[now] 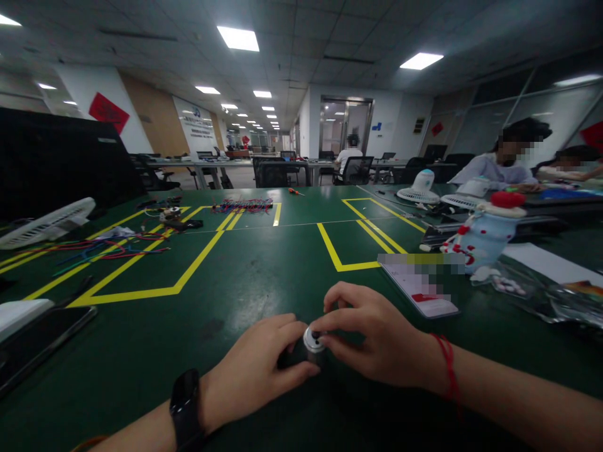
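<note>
A small cylindrical metal motor [314, 342] stands upright on the green table, with a silver top face and a dark spot or shaft on it. Wrapped around its side from the left are the thumb and fingers of my left hand [264, 361], which wears a black watch. My right hand [372, 333], with a red string at the wrist, has thumb and index finger pinched together at the motor's top. Whether a tiny part sits between those fingertips is hidden.
Yellow tape marks the table [245, 276]. Coloured wires [245, 206] lie at the far left, and a phone [419, 289] is just beyond my right hand. A blue bottle [490, 235] stands at the right. Another person [499, 163] sits beyond white fans [419, 185].
</note>
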The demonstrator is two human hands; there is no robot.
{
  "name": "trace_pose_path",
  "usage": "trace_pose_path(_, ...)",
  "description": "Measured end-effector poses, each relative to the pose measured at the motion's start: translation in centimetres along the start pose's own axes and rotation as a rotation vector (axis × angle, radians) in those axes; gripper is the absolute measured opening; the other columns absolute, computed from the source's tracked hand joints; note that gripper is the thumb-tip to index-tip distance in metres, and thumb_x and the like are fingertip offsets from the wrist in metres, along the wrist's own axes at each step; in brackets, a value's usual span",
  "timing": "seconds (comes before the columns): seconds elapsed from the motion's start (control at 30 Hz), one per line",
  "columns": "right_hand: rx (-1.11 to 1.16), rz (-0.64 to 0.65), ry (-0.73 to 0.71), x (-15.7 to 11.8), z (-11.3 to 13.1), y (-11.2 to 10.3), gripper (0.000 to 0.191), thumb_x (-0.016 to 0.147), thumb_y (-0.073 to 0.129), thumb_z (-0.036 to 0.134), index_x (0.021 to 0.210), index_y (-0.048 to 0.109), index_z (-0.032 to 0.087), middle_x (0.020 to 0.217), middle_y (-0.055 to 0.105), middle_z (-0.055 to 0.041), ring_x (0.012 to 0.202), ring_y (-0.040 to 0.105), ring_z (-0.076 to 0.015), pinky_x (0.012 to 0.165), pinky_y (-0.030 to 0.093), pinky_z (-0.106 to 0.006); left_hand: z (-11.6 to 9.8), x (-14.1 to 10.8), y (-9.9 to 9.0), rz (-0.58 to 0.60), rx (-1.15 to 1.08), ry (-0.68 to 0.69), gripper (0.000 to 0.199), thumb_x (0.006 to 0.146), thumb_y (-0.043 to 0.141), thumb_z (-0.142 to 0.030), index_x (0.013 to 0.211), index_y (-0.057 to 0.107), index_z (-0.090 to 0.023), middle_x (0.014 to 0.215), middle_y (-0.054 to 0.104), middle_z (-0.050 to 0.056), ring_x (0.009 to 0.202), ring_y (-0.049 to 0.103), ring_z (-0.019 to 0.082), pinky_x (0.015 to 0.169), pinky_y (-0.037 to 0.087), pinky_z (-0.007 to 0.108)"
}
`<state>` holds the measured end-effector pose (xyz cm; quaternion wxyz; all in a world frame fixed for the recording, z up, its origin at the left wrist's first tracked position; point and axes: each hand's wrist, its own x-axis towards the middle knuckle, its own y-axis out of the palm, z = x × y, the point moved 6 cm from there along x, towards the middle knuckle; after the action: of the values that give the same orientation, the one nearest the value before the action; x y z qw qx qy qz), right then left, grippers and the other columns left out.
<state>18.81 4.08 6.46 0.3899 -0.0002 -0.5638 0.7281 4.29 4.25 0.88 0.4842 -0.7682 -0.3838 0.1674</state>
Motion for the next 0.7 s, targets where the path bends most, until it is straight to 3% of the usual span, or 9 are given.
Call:
trace_pose_path(0.1, 0.032, -0.007, -0.026, -0.1, 0.0, -0.2, 0.023, 0.088, 0.06, 0.023, 0.108, 0.07, 0.023, 0.102, 0.059, -0.0061, 0.086, 0.056, -0.0174, 0.075, 0.044, -0.031, 0.0, 0.1, 0.0, -0.001, 0.002, -0.002, 0.018, 0.089, 0.064, -0.036, 0.091, 0.057, -0.02, 0.085, 0.056, 0.0, 0.075, 0.05, 0.018, 0.065, 0.036, 0.028)
trace_pose_path(0.17, 0.135, -0.078, 0.04, -0.3, -1.0, -0.7, 0.023, 0.088, 0.06, 0.024, 0.109, 0.068, 0.021, 0.103, 0.059, -0.0064, 0.087, 0.056, -0.0168, 0.074, 0.045, -0.03, 0.0, 0.1, -0.1, -0.001, 0.004, -0.005, 0.019, 0.09, 0.064, -0.037, 0.091, 0.056, -0.02, 0.085, 0.056, 0.0, 0.075, 0.05, 0.018, 0.065, 0.035, 0.028)
trace_pose_path(0.27, 0.328, -0.194, 0.327, -1.1, -4.7, -0.9, 0.02, 0.091, 0.057, 0.03, 0.103, 0.067, 0.018, 0.093, 0.062, -0.0047, 0.078, 0.057, -0.0149, 0.068, 0.045, -0.027, -0.1, 0.0, -0.3, 0.004, 0.002, -0.014, 0.02, 0.09, 0.063, -0.038, 0.088, 0.056, -0.019, 0.084, 0.055, -0.001, 0.074, 0.049, 0.017, 0.064, 0.034, 0.028)
trace_pose_path(0.33, 0.444, -0.217, 0.545, -1.9, -7.6, -0.2, 0.023, 0.092, 0.055, 0.036, 0.095, 0.067, 0.016, 0.082, 0.062, -0.0024, 0.071, 0.056, -0.0137, 0.063, 0.044, -0.027, -0.1, -0.1, -0.3, 0.009, -0.006, -0.02, 0.02, 0.09, 0.063, -0.038, 0.088, 0.055, -0.02, 0.085, 0.055, -0.001, 0.075, 0.05, 0.017, 0.064, 0.035, 0.028)
trace_pose_path(0.4, 0.521, -0.233, 0.677, -2.6, -9.8, 0.5, 0.026, 0.09, 0.057, 0.039, 0.091, 0.067, 0.015, 0.077, 0.06, -0.0008, 0.065, 0.053, -0.0123, 0.059, 0.043, -0.026, -0.1, 0.0, -0.4, 0.012, -0.012, -0.025, 0.02, 0.09, 0.063, -0.038, 0.089, 0.055, -0.02, 0.086, 0.055, -0.001, 0.075, 0.05, 0.017, 0.065, 0.035, 0.028)
trace_pose_path(0.5, 0.547, -0.239, 0.71, -2.8, -11.0, 1.0, 0.029, 0.09, 0.056, 0.041, 0.092, 0.067, 0.014, 0.076, 0.059, 0.0002, 0.063, 0.052, -0.0115, 0.058, 0.042, -0.025, 0.0, 0.1, -0.3, 0.016, -0.013, -0.031, 0.02, 0.09, 0.063, -0.038, 0.09, 0.056, -0.02, 0.086, 0.055, -0.001, 0.076, 0.05, 0.017, 0.065, 0.035, 0.028)
trace_pose_path(0.7, 0.39, -0.049, 0.591, -2.0, -8.8, 1.3, 0.02, 0.089, 0.06, 0.032, 0.089, 0.07, 0.015, 0.081, 0.066, -0.0024, 0.073, 0.058, -0.0152, 0.066, 0.045, -0.028, 0.0, 0.1, -0.3, 0.01, -0.015, -0.032, 0.019, 0.09, 0.063, -0.037, 0.09, 0.056, -0.02, 0.086, 0.055, -0.001, 0.076, 0.05, 0.017, 0.065, 0.034, 0.028)
